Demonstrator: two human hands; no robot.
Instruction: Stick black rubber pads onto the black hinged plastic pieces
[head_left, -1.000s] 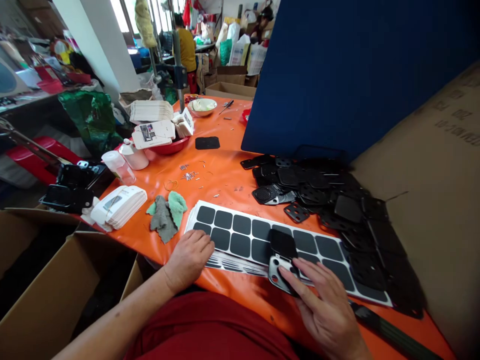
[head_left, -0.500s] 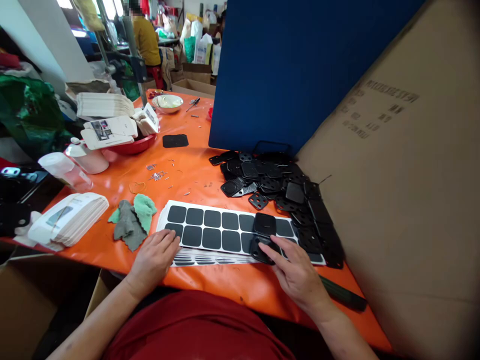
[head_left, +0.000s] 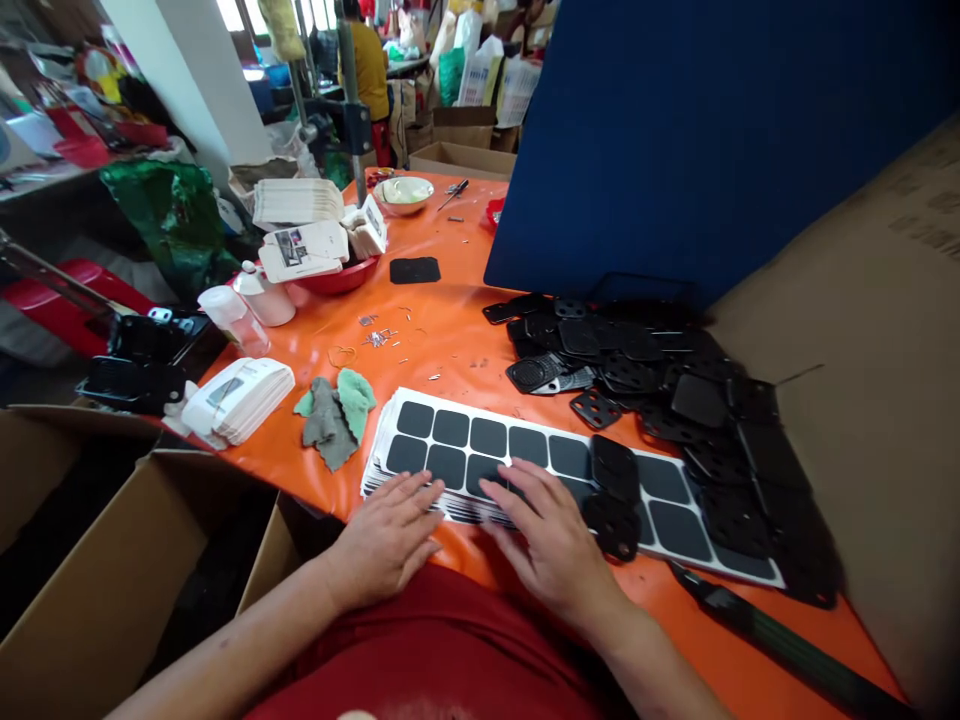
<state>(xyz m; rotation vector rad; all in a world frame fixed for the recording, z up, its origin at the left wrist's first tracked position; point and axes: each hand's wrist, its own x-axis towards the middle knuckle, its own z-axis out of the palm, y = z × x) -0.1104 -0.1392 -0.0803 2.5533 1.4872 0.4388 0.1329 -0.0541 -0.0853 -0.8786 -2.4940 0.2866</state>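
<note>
A stack of white sheets (head_left: 536,434) with rows of dark, rounded-square pads lies across the front of the table. My left hand (head_left: 390,540) is at the near edge of the stack, palm down, fingers stretched out and holding nothing. Over the middle of the stack, my right hand (head_left: 551,535) has its fingers spread, fingertips above the front row of pads; whether they touch is unclear. To the right of it, a black rounded-square plate (head_left: 615,466) sits on the top sheet, and a second black plate with holes (head_left: 613,525) lies just in front, overlapping the near edge.
A heap of black plates (head_left: 637,350) spreads at the right beside a blue board (head_left: 637,150) and cardboard (head_left: 862,330). Left stand rags (head_left: 330,425), banded cartons (head_left: 240,395) and bottles (head_left: 236,318). A dark green strip (head_left: 795,640) lies front right. Someone in yellow sits far back.
The view has swung left, shifting the scene rightward. My right hand has left the black plate and moved left over the sheets. My left hand has slid slightly right along the near edge.
</note>
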